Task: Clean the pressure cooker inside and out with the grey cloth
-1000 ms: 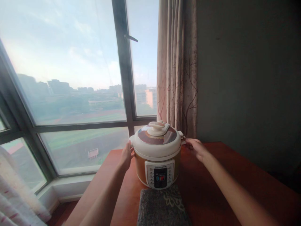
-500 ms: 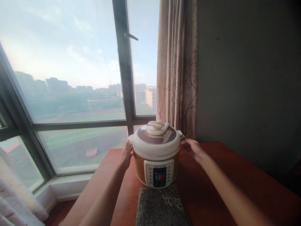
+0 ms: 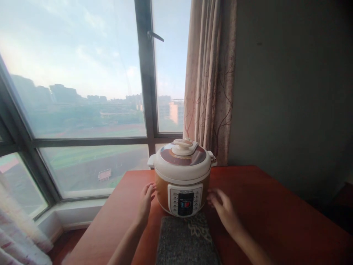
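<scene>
Both hands have dropped, apparently flanking the cooker [image 3: 182, 176] base.

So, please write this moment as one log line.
left hand: open beside cooker | right hand: open by cooker front | cooker: on table, lid closed

The left hand [image 3: 145, 201] and right hand [image 3: 223, 208] are showing bare — no gloves, rings or sleeves — forearms uncovered too.

Bright window [image 3: 74, 73] backlight, dim wall [image 3: 289, 92], hazy, edges warped
</scene>
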Available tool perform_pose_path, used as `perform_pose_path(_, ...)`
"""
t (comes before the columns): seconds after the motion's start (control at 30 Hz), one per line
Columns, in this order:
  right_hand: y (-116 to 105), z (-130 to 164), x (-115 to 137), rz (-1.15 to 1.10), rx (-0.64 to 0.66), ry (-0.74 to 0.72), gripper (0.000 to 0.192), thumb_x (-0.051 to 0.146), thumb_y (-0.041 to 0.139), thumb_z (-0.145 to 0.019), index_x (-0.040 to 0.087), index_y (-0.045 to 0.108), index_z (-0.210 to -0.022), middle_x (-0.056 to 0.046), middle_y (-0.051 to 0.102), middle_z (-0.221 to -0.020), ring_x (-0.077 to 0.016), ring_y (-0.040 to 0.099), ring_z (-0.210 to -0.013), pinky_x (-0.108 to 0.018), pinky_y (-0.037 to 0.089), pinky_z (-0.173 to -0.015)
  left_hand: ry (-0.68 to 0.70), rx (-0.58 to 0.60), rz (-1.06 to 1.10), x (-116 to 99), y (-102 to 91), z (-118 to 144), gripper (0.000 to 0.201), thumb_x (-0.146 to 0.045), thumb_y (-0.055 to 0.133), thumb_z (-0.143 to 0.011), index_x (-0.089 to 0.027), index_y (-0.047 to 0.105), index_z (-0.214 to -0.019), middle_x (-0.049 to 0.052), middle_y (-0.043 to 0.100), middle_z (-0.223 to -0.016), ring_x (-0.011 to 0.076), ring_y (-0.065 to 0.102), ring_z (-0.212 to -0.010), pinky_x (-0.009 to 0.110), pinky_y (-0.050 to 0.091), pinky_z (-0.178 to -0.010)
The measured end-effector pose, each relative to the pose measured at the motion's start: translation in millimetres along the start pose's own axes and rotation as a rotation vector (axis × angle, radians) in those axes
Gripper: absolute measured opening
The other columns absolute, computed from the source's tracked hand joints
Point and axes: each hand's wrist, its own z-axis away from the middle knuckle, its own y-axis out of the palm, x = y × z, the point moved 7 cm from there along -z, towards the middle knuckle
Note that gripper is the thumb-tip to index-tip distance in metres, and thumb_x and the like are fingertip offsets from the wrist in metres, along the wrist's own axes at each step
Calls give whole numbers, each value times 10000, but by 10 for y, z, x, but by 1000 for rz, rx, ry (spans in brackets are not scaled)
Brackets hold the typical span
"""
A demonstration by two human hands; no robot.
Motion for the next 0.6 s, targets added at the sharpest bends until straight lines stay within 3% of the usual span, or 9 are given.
perform_pose_path(0.1, 418, 618, 51, 375, 222, -362, 321, 362, 478, -959, 226, 662, -1184, -103, 719, -1136, -220, 703, -988, -306, 569, -839, 17, 46, -75, 315, -72, 94, 527, -605, 688, -702, -190, 673, -1026, 127, 714, -1139, 337, 607, -1178, 450, 469, -982)
perform_pose_path(0.2, 780, 1163, 76, 704, 206, -917, 383, 312, 515, -938, 239, 591, -1307, -70, 699, -1238, -221, 676, -1095, -311, 544, -921, 59, 65, -91, 446, -99, 113, 543, -581, 715, -668, -174, 674, -1025, 135, 711, -1153, 337, 623, -1155, 438, 485, -987)
perform_pose_path(0.27, 943, 1366, -13, 897, 86, -1123, 355, 252, 516, -944, 246, 603, -1288, -58, 714, -1214, -202, 684, -1075, -306, 528, -935, 81, 60, -106, 453, -112, 114, 537, -566, 703, -687, -169, 669, -1047, 135, 707, -1171, 329, 632, -1147, 435, 492, -989)
perform_pose_path(0.4, 1144, 1530, -230, 1033, -67, -1214, 291, 278, 478, -969, 265, 651, -1202, -55, 739, -1157, -202, 685, -1057, -361, 477, -1004, 117, 71, -154, 440, -118, 113, 500, -540, 699, -704, -172, 676, -1041, 130, 714, -1156, 335, 636, -1142, 457, 484, -1009)
perform_pose_path(0.53, 1181, 1637, -404, 912, -200, -1160, 281, 269, 437, -973, 254, 680, -1115, -49, 769, -1045, -208, 707, -984, -388, 450, -1033, 114, 92, -143, 486, -127, 100, 538, -549, 681, -727, -151, 650, -1088, 155, 698, -1184, 343, 639, -1139, 479, 492, -996)
perform_pose_path(0.6, 1188, 1706, -442, 883, -192, -1148, 282, 263, 461, -962, 274, 669, -1153, -36, 779, -961, -218, 717, -955, -393, 476, -999, 109, 106, -153, 485, -124, 107, 549, -553, 671, -736, -146, 638, -1103, 161, 691, -1197, 342, 632, -1152, 478, 492, -998)
